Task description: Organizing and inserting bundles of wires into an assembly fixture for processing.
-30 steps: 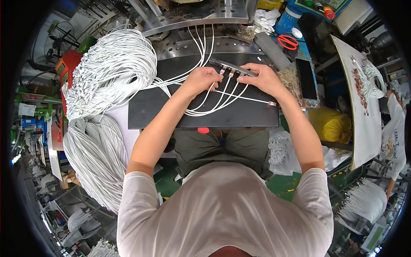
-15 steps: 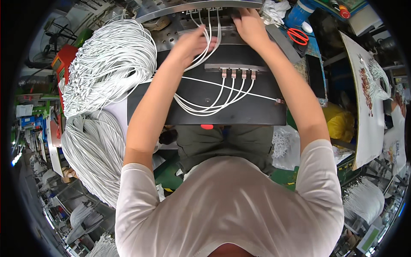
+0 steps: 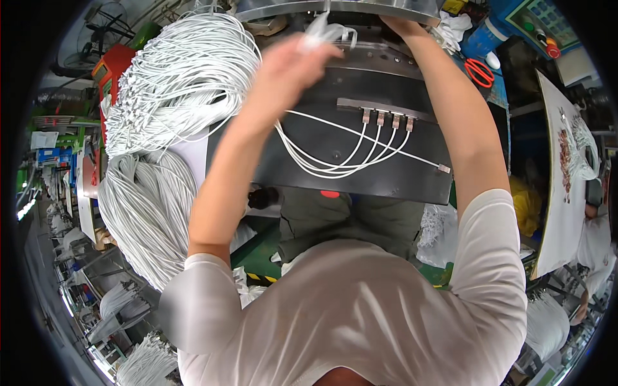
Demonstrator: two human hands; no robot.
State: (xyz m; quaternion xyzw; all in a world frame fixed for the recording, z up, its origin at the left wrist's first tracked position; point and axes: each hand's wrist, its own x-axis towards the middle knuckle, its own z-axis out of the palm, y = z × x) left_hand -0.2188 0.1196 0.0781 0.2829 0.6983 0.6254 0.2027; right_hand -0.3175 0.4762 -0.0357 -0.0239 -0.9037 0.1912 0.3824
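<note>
four plugs sit in the metal fixture bar (image 3: 384, 110) mid-frame, a fifth cable end (image 3: 444, 168) loose; left hand (image 3: 293, 61) pinches white cable ends (image 3: 325, 29) at top, right hand (image 3: 402, 26) grip cannot be told, large cable bundles (image 3: 174, 83) upper left unprocessed.

Cable bundles (image 3: 174, 96) left of mat (image 3: 386, 174), scissors (image 3: 478, 72) right, connector bar (image 3: 385, 110) on mat

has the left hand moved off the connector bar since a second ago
Yes. The left hand was at the metal connector bar on the black plate; it now sits up and away, near the plate's far edge, blurred, with white cables at it.
</note>
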